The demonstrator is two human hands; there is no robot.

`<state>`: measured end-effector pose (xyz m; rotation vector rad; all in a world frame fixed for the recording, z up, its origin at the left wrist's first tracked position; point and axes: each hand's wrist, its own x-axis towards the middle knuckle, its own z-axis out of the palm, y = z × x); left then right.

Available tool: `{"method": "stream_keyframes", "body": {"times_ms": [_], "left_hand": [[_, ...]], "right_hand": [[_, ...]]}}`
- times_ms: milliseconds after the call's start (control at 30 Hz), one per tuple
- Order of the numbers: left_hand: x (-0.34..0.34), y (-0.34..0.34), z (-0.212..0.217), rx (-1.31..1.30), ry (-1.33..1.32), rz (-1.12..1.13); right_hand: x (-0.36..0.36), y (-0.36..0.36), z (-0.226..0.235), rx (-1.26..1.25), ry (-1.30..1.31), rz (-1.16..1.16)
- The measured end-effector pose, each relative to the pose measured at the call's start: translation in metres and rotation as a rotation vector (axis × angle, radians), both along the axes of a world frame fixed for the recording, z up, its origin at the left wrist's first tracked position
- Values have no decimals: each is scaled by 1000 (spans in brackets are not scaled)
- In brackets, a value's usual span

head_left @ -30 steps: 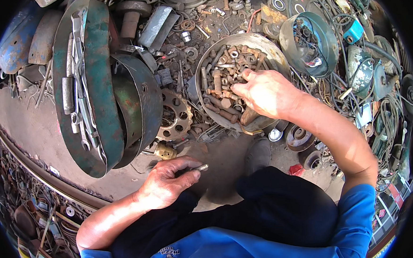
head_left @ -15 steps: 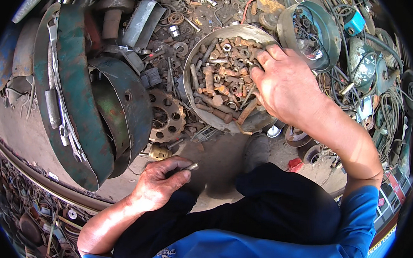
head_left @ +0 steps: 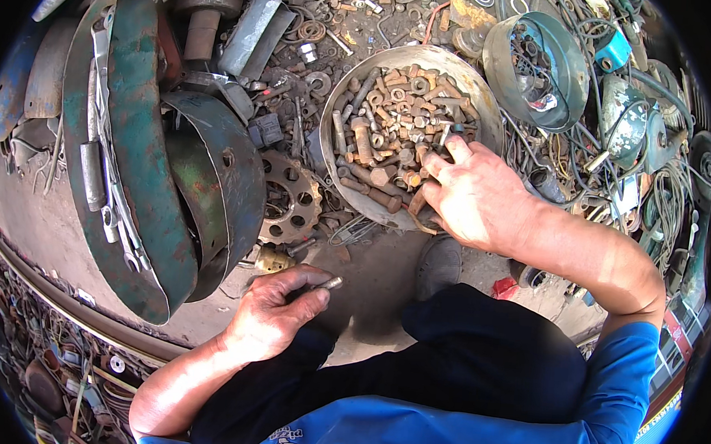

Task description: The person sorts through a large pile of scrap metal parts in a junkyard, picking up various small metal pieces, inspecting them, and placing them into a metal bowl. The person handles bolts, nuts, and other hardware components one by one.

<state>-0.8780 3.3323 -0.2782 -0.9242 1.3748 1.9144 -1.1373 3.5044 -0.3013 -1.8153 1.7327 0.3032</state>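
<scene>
A round metal basin (head_left: 324,144) holds a heap of rusty bolts and nuts (head_left: 403,103). My right hand (head_left: 483,199) reaches over its near right rim, palm down. Its fingers are bent and apart, and their tips touch the bolts at the right side of the heap. I see nothing gripped in them. Low in front of me, apart from the basin, my left hand (head_left: 273,310) is closed. Between its thumb and fingers it pinches a small bolt (head_left: 333,283), whose end sticks out to the right.
To the left stand curved green metal pieces (head_left: 137,127), with spanners (head_left: 111,223) lying along them. A rusty holed disc (head_left: 299,218) lies left of the basin. A smaller round tin (head_left: 576,73) with scrap stands behind right, beside tangled cables (head_left: 667,192).
My right hand has moved down and slightly left, from the basin's upper right toward its near right rim. More of the heap shows. The left hand keeps the bolt, almost unmoved.
</scene>
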Motion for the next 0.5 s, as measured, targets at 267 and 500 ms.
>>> {"method": "stream_keyframes", "body": {"times_ms": [267,500], "left_hand": [[-4,-2,3,10,-55,-39],[-1,3,6,-6,40,-7]], "right_hand": [[-1,-32,-9,-76,176,-55],[-20,-48,-46,-41,167,-30]]}}
